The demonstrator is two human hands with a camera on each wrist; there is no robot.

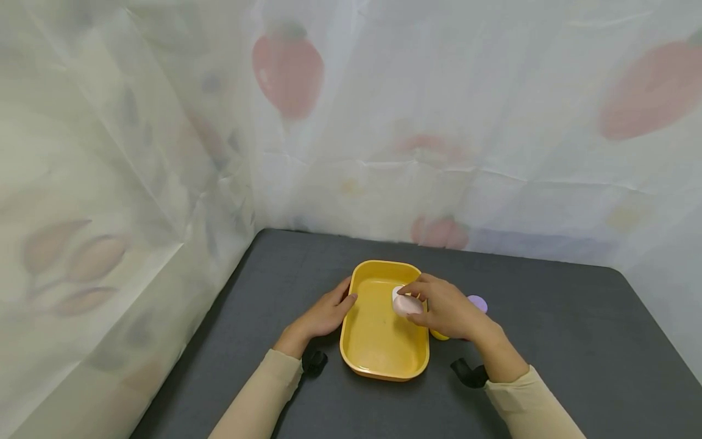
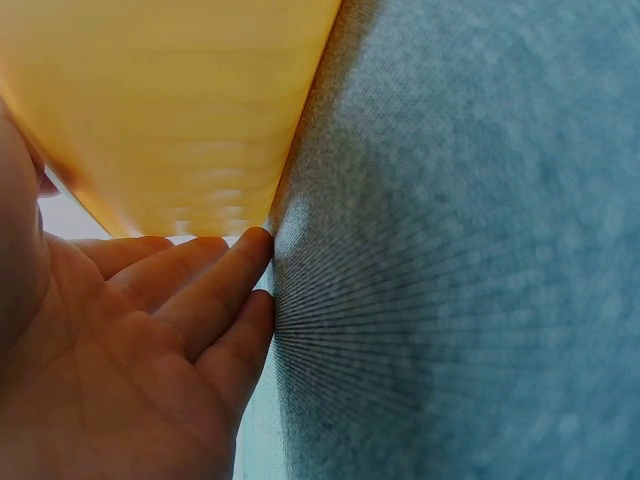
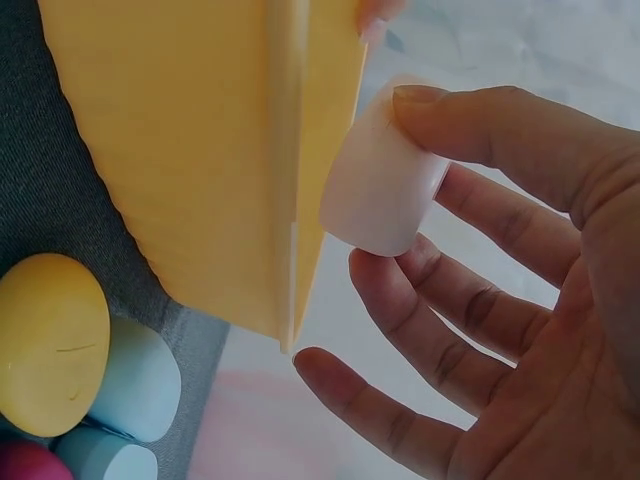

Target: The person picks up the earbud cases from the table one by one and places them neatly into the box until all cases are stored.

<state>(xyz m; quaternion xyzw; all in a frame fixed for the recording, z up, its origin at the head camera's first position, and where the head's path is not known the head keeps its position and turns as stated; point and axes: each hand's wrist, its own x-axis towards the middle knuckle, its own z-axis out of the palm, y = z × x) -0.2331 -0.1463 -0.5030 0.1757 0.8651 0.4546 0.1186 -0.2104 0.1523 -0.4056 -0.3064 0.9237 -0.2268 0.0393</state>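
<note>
Hands (image 1: 328, 310) (image 1: 446, 305) hold left tray rim (image 1: 343, 338) and pink piece (image 1: 407, 306).

The right hand (image 3: 555, 340) holds a pale pink piece (image 3: 385, 190) with a rounded side, the thumb lying across its upper end and fingertips against its far side and lower edge; the little finger reaches out apart from it, its tip near the rim of a yellow tray (image 3: 170, 130); at lower left a yellow oval piece (image 3: 50, 345) with a small curved mark overlaps a light blue piece (image 3: 142, 385); below sit a second light blue block (image 3: 110, 455) and a magenta piece (image 3: 30, 462), cut off by the frame.
</note>
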